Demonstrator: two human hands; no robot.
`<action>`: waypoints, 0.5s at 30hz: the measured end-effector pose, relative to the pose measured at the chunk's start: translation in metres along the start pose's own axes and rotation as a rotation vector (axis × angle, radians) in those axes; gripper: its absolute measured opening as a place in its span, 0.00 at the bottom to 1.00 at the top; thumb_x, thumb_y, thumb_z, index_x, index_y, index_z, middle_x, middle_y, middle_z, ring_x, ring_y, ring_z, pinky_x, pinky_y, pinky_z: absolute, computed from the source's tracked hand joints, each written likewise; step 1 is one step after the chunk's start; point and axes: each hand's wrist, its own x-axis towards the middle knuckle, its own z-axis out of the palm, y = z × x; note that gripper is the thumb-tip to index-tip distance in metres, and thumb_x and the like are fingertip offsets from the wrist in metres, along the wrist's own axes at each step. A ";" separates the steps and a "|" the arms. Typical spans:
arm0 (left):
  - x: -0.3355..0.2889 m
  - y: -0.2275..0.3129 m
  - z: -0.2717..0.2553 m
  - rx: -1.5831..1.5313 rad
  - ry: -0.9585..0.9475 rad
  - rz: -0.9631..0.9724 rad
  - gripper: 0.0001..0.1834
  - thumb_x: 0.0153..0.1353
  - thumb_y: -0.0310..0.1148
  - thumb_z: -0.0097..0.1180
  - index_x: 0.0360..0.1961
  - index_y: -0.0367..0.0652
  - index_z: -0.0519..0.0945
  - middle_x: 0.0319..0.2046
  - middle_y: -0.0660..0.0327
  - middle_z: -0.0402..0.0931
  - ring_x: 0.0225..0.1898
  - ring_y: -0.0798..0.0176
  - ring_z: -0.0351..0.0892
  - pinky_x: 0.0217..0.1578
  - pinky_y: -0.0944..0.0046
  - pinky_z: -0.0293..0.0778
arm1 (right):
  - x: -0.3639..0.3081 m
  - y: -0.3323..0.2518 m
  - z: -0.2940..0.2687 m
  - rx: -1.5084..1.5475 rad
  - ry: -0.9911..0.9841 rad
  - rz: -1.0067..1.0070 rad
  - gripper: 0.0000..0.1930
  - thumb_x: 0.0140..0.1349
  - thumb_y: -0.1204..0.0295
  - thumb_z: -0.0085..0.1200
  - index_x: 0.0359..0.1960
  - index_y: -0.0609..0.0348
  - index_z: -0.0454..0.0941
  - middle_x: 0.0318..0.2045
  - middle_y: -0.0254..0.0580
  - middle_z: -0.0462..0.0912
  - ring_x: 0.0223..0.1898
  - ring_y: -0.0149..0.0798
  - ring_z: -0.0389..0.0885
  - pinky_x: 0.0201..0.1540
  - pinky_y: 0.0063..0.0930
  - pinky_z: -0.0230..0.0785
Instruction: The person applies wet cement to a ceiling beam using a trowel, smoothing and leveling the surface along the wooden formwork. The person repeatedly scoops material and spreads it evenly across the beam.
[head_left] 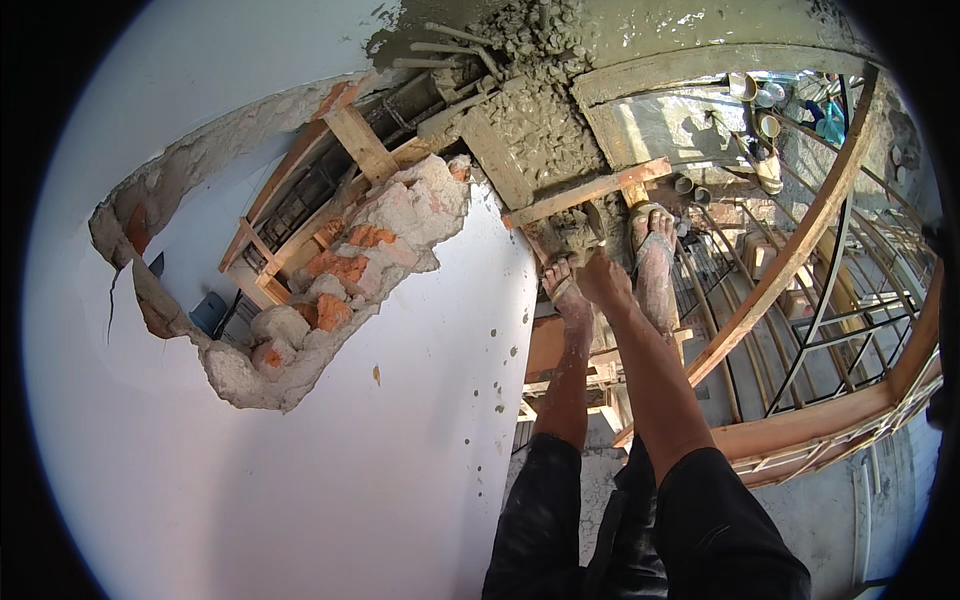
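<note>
My right hand (605, 281) is closed around the handle of a trowel (596, 222). The trowel's blade reaches into wet grey concrete (578, 228), just below a wooden crosspiece (590, 192). The hand sits between my two sandalled feet, the left foot (562, 283) and the right foot (654, 232), both smeared with cement. More wet concrete (545, 130) fills the board-sided channel beyond the crosspiece, lumpy on top. My left hand is outside the picture.
A white wall (400, 460) with a broken-out hole stands at left, showing bricks (335, 265). Steel bars (450, 45) jut near the concrete. At right, timber beams (780, 270) and a black metal frame (830, 340) stand above a lower level. Buckets (742, 87) lie beyond.
</note>
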 end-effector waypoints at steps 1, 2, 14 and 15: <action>0.000 0.000 0.000 0.002 0.000 -0.008 0.33 0.68 0.37 0.55 0.73 0.45 0.64 0.72 0.55 0.61 0.71 0.43 0.56 0.72 0.39 0.52 | -0.005 0.007 -0.001 -0.014 -0.033 0.011 0.32 0.64 0.59 0.55 0.64 0.70 0.66 0.47 0.69 0.83 0.50 0.64 0.83 0.52 0.52 0.75; 0.000 0.000 0.000 0.000 0.000 -0.008 0.33 0.68 0.37 0.55 0.73 0.45 0.64 0.72 0.55 0.61 0.72 0.43 0.56 0.72 0.39 0.52 | -0.011 0.013 0.001 0.091 -0.053 -0.001 0.31 0.64 0.59 0.55 0.63 0.70 0.67 0.48 0.69 0.83 0.52 0.64 0.82 0.55 0.51 0.74; 0.007 0.000 -0.005 0.008 -0.035 -0.002 0.32 0.69 0.35 0.54 0.73 0.44 0.64 0.72 0.55 0.61 0.73 0.44 0.54 0.72 0.39 0.51 | -0.065 0.050 0.002 0.137 -0.108 0.032 0.42 0.62 0.60 0.55 0.74 0.63 0.51 0.52 0.75 0.78 0.56 0.66 0.79 0.60 0.49 0.68; 0.007 0.000 -0.005 0.005 0.002 0.004 0.32 0.69 0.35 0.54 0.73 0.44 0.64 0.72 0.55 0.60 0.73 0.44 0.54 0.72 0.39 0.51 | -0.089 0.059 -0.025 0.096 -0.130 0.028 0.41 0.63 0.59 0.55 0.75 0.59 0.51 0.54 0.74 0.77 0.58 0.66 0.78 0.62 0.48 0.67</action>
